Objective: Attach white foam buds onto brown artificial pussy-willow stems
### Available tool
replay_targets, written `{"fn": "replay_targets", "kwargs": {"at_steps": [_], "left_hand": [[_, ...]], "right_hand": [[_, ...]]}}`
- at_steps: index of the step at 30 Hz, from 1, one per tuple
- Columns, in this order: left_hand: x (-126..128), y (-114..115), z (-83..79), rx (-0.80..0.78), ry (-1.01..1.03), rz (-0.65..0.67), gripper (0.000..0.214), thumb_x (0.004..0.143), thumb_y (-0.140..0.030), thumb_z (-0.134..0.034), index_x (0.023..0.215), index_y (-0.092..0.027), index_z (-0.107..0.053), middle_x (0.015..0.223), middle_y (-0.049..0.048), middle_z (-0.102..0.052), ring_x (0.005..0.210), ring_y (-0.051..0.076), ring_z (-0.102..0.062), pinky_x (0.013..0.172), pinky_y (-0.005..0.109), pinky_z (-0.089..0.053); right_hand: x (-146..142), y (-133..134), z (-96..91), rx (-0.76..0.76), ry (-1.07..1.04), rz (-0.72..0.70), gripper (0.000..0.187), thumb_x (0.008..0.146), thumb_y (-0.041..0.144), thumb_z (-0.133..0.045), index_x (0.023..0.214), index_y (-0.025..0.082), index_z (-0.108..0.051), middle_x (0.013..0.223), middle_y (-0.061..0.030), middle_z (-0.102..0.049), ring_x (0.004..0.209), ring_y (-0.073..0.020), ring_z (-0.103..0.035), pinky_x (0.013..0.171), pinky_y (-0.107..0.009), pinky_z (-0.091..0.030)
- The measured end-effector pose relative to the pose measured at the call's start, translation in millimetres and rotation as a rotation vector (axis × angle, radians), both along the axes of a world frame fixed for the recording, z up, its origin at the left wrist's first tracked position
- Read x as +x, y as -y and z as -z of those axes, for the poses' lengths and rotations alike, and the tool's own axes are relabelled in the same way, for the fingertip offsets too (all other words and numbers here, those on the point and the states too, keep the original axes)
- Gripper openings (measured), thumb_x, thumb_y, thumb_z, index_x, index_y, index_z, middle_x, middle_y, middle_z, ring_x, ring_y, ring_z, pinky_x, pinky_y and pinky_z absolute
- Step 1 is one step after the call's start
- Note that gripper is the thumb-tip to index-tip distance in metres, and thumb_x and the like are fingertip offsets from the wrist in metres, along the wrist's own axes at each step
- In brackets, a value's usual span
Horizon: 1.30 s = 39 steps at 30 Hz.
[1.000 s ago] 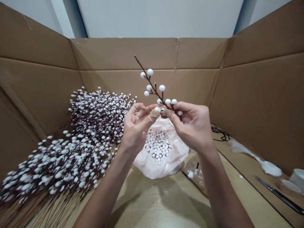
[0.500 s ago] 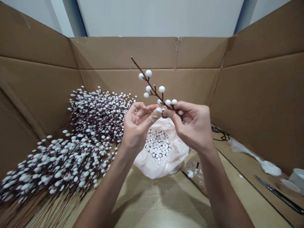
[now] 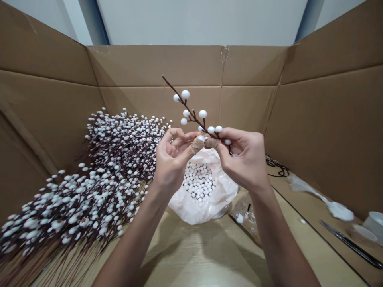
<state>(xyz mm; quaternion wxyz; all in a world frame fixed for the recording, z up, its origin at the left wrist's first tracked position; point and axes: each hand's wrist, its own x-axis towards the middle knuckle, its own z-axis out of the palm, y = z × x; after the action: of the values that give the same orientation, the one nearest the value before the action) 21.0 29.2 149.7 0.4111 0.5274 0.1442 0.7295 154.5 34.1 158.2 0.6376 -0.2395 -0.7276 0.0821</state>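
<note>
A thin brown sprig with several white foam berries rises from between my hands, its tip pointing up and left. My right hand pinches its lower stem between a tape-wrapped thumb and the index finger. My left hand, its thumb also wrapped in beige tape, closes on a white foam ball at the sprig's lower end. The two taped thumbs nearly touch there. Directly below my hands lies an open plastic bag holding many loose foam balls.
A large heap of white-berried branches fills the left side against cardboard walls. On the right lie black wire, crumpled white plastic, dark scissors and white cups on the wooden surface.
The sprig's tip has swung left and slightly down as the sprig turns in my fingers. My hands stay almost in place.
</note>
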Motion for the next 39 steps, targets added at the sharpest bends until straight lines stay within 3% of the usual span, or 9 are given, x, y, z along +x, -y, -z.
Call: {"fn": "replay_targets", "kwargs": {"at_steps": [9,18,21,29,39], "left_hand": [[0.1,1.8,-0.1,0.012,-0.011,0.014,0.043,0.055,-0.017,-0.084,0.074,-0.020,-0.045,0.077,-0.0015,-0.070,0.075,0.013,-0.068,0.075,0.025,-0.056],[-6.6,2.7,-4.3,-0.049,-0.021,0.037,0.043,0.056,-0.017,-0.083,0.086,-0.019,-0.052,0.084,0.0014,-0.070,0.080,0.014,-0.068,0.075,0.023,-0.055],[-7.0,2.6,-4.8,-0.062,-0.006,0.037,0.040,0.057,-0.015,-0.082,0.084,-0.019,-0.053,0.082,0.0009,-0.069,0.079,0.012,-0.067,0.073,0.020,-0.054],[-5.3,4.5,-5.1,-0.076,-0.014,0.004,0.043,0.053,-0.017,-0.084,0.080,-0.020,-0.051,0.078,-0.0004,-0.069,0.076,0.014,-0.068,0.076,0.025,-0.055],[-3.1,3.5,-4.9,-0.076,-0.014,0.001,0.044,0.053,-0.018,-0.085,0.078,-0.020,-0.049,0.077,-0.0009,-0.070,0.073,0.012,-0.068,0.070,0.021,-0.056]], "right_hand": [[-0.8,-0.9,-0.5,-0.013,-0.004,0.005,0.012,0.072,0.005,-0.055,0.066,0.013,-0.061,0.068,-0.0008,-0.057,0.058,-0.0096,-0.049,0.054,-0.024,-0.039],[-2.2,-0.3,-3.0,-0.190,-0.068,-0.168,0.010,0.077,0.019,-0.060,0.069,0.014,-0.062,0.069,-0.0024,-0.060,0.061,-0.0122,-0.054,0.056,-0.026,-0.045],[-3.3,0.6,-3.0,-0.191,-0.058,-0.149,0.012,0.077,0.020,-0.060,0.066,0.014,-0.061,0.068,-0.0025,-0.061,0.062,-0.0127,-0.056,0.057,-0.026,-0.046],[-5.6,5.9,-2.1,-0.100,-0.038,-0.040,0.011,0.074,0.010,-0.055,0.067,0.014,-0.063,0.067,-0.0017,-0.060,0.063,-0.0129,-0.056,0.057,-0.025,-0.045],[-5.1,4.8,-1.3,-0.098,-0.042,-0.039,0.013,0.072,0.007,-0.054,0.067,0.014,-0.064,0.060,-0.0003,-0.056,0.065,-0.0145,-0.057,0.060,-0.026,-0.047]]}}
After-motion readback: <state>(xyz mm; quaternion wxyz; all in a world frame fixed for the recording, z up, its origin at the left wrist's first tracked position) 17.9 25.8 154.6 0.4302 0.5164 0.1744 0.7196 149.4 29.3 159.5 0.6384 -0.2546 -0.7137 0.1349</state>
